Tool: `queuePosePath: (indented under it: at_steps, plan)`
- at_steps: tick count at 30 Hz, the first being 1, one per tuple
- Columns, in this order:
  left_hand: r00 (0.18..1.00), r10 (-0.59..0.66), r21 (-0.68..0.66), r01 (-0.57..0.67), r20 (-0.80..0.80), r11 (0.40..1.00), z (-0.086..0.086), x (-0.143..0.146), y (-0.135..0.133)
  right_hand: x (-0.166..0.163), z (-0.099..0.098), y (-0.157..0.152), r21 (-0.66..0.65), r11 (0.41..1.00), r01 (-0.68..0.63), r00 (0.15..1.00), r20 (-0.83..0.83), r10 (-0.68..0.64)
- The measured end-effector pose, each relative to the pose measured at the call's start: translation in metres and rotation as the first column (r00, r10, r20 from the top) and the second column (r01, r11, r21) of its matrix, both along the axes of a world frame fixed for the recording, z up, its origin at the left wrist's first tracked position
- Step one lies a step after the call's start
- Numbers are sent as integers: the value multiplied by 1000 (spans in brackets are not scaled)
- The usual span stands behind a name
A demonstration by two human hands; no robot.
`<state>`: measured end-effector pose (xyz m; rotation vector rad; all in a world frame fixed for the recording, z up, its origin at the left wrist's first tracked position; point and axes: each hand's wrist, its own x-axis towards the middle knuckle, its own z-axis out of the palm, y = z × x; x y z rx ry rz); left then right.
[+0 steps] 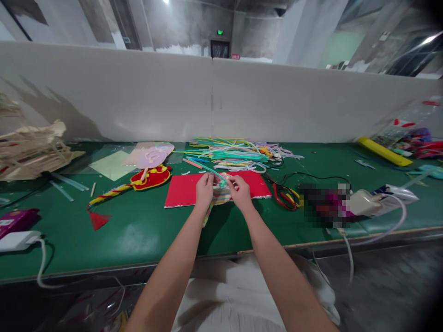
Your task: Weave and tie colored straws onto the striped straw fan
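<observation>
A striped, multicoloured piece of pipe-cleaner work [221, 198] is held over a red board [182, 190]. My left hand [205, 186] is closed at its left side, fingers pinched on it. On the right, my right hand [239, 190] pinches a teal pipe cleaner [217, 174] at the top of the piece. That pipe cleaner runs up and leftward between the two hands. The fingers partly hide where it meets the striped work.
Behind the board lies a heap of loose pipe cleaners [235, 152]. Red-handled scissors [285, 197] rest at right, near a white glue gun [365, 203]. At left are a red-and-yellow fan [152, 177] with tassel and a wooden stick model [32, 150]. A partition [138, 97] stands behind.
</observation>
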<state>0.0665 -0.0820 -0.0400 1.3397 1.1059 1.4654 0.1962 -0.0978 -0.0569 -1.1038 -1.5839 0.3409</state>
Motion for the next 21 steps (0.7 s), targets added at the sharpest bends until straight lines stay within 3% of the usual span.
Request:
queuePosePath:
  at_steps: [3, 7, 13, 16, 21]
  plan:
    - [946, -97, -229, 173, 309, 958, 5, -4, 0, 0, 2, -2, 85, 995, 46, 991, 123, -56]
    - [844, -87, -438, 360, 530, 824, 13, -11, 1, -1, 4, -4, 155, 986, 61, 972, 217, -94]
    - [715, -67, -450, 507, 696, 735, 24, -12, -2, -2, 2, -1, 249, 963, 103, 965, 208, -157]
    - [613, 28, -462, 565, 790, 684, 35, -4, -7, 0, 0, -1, 279, 948, 150, 967, 158, -199]
    - [540, 166, -527, 629, 825, 571, 63, 13, -26, 6, -1, -4, 301, 934, 191, 967, 107, -232]
